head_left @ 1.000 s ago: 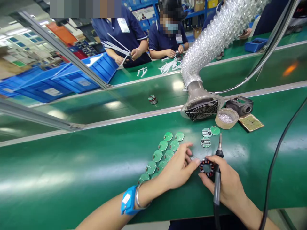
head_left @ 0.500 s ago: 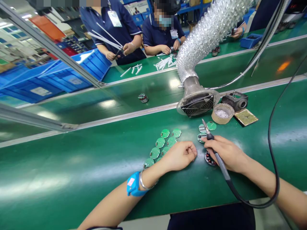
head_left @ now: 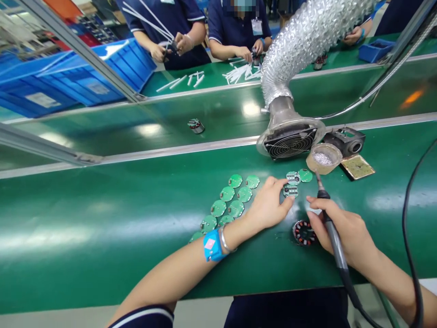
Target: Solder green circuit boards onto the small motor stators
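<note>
In my head view, my left hand [head_left: 268, 205] has just shifted to the lower patterned board [head_left: 291, 192], thumb and forefinger parted around its edge; whether they grip, I can't tell. The work has probably turned to that flat disc. My right hand [head_left: 355, 237] has drawn aside, fingers round the slim soldering iron [head_left: 333, 239], near the ridged, wire-wound ring [head_left: 303, 233] on the glossy surface [head_left: 102, 237].

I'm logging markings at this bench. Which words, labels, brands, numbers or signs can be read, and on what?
No text can be read.
Label on the blue wristband: too small.
White labels on the blue bins: too blurred.
Badges on two co-workers' shirts: too blurred, one cut off.
Any markings on the circuit boards: too small.
</note>
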### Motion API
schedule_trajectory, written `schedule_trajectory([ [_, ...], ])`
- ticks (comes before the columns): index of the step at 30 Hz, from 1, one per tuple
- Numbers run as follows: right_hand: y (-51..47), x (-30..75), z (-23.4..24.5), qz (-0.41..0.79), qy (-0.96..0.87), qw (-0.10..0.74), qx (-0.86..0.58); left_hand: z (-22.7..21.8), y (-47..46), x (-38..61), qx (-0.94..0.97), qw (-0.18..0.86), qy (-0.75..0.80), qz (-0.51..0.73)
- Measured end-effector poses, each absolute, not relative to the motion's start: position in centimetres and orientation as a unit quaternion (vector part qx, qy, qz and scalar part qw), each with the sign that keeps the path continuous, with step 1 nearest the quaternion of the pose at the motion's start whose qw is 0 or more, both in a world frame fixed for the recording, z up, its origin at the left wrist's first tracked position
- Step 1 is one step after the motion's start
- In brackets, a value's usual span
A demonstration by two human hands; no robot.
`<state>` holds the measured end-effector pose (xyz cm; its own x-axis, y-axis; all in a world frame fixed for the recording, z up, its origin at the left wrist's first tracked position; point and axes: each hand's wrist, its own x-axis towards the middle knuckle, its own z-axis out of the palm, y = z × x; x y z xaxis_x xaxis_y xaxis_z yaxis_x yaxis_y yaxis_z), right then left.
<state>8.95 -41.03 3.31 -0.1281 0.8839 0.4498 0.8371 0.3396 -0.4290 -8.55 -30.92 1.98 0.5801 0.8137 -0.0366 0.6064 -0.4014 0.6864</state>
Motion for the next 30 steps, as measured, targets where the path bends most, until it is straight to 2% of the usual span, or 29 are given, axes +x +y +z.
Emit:
schedule_trajectory([
  [4, -40.6, 9.7, 3.5, 0.014, -0.724, 0.352, -0.593, 1.8, -30.9, -7.7, 0.894, 0.198, 0.390, 0.092],
  [7, -40.5, 10.1, 3.7, 0.026, -0.712, 0.367, -0.599, 2.1, -31.2, -8.2, 0.900, 0.176, 0.392, 0.076],
  [9, -40.5, 10.1, 3.9, 0.039, -0.700, 0.383, -0.602, 2.6, -31.2, -8.9, 0.876, 0.221, 0.412, 0.119],
  [14, -41.0, 8.4, 4.0, 0.074, -0.652, 0.449, -0.606, 4.0, -31.9, -9.8, 0.645, 0.565, 0.457, 0.236],
  [16, -41.3, 7.2, 3.8, 0.026, -0.635, 0.471, -0.612, 4.4, -33.0, -9.5, 0.561, 0.642, 0.449, 0.266],
  [20, -41.9, 5.5, 3.5, -0.085, -0.641, 0.473, -0.599, 5.3, -35.4, -8.6, 0.464, 0.730, 0.413, 0.286],
  [22, -42.1, 5.6, 3.6, -0.079, -0.664, 0.470, -0.576, 5.7, -35.8, -8.4, 0.416, 0.780, 0.384, 0.266],
  [24, -42.3, 6.2, 4.0, -0.018, -0.687, 0.466, -0.557, 5.9, -35.5, -8.4, 0.393, 0.815, 0.355, 0.234],
  [27, -42.4, 7.5, 4.8, 0.103, -0.721, 0.436, -0.529, 5.8, -34.8, -8.1, 0.434, 0.803, 0.359, 0.194],
  [30, -42.3, 7.9, 5.3, 0.076, -0.714, 0.437, -0.543, 5.6, -34.8, -7.3, 0.492, 0.734, 0.405, 0.233],
])
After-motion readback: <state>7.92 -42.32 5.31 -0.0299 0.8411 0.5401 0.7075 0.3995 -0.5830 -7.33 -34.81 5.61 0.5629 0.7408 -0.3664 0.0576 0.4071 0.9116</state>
